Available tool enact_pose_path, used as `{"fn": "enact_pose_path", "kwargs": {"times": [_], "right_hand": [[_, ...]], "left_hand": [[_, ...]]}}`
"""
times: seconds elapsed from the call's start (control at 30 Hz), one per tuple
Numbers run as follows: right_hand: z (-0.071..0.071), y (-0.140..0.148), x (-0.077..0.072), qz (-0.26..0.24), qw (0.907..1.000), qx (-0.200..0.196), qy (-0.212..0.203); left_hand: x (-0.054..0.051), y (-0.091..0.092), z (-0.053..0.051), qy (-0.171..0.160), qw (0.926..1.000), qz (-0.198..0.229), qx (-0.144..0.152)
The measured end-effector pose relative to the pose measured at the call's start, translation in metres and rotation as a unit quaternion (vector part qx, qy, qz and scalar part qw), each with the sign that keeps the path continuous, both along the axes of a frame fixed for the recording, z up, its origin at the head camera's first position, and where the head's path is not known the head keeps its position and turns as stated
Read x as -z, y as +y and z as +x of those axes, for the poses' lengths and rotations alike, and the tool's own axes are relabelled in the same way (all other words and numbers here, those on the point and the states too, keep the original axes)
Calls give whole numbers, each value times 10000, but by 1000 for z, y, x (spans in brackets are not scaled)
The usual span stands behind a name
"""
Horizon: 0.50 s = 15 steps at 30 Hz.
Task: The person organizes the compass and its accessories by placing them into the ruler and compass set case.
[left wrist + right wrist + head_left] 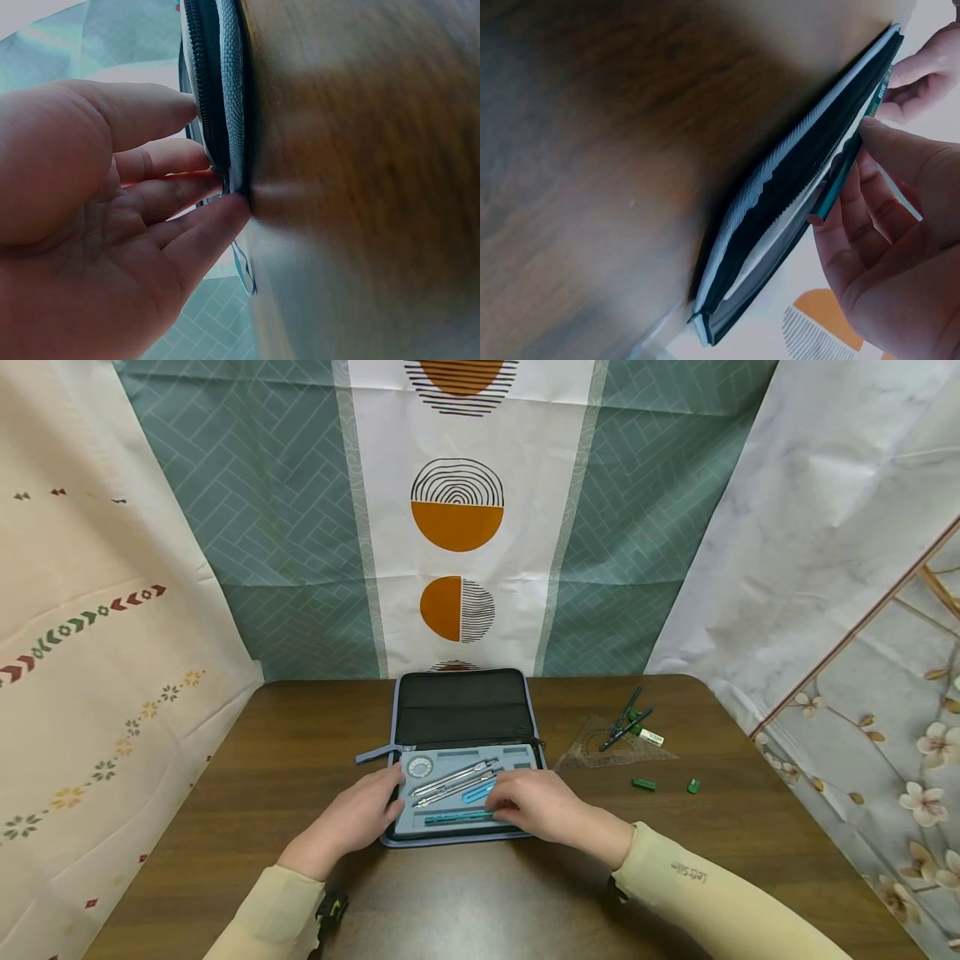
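An unzipped case (463, 706) lies on the table with its dark lid raised at the back. Its grey-blue tray (408, 822) holds silver metal drawing tools (453, 783), a white round piece (420, 767) and a bright blue piece (477, 792). A green pencil (832, 191) lies along the tray's front; my right hand (536, 806) pinches it near its right end between thumb and fingers. My left hand (358, 814) rests against the case's left edge. In the left wrist view its fingers (202, 232) touch the zipped rim, loosely extended.
On the right lie a clear set square (592, 752), dark slim tools (626, 728), a green-and-white eraser (651, 737), a small green block (643, 784) and a small green piece (693, 786). A pull strap (377, 752) sticks out left of the case. Hanging cloths surround the table.
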State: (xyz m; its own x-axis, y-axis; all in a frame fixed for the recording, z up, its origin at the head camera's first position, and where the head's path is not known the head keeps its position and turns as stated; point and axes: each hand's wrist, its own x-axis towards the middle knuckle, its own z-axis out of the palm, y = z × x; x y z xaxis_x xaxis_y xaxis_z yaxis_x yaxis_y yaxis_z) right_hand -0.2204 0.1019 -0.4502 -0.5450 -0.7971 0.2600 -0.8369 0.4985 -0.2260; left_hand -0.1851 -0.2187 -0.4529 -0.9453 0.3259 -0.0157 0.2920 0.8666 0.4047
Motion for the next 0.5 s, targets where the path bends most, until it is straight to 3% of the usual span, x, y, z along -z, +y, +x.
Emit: {"fn": "enact_pose_path", "kwargs": {"times": [0.5], "right_hand": [[0,-10,0,58,10000,-26,10]], "left_hand": [[-1,-3,-2,34,9999,76,69]]}}
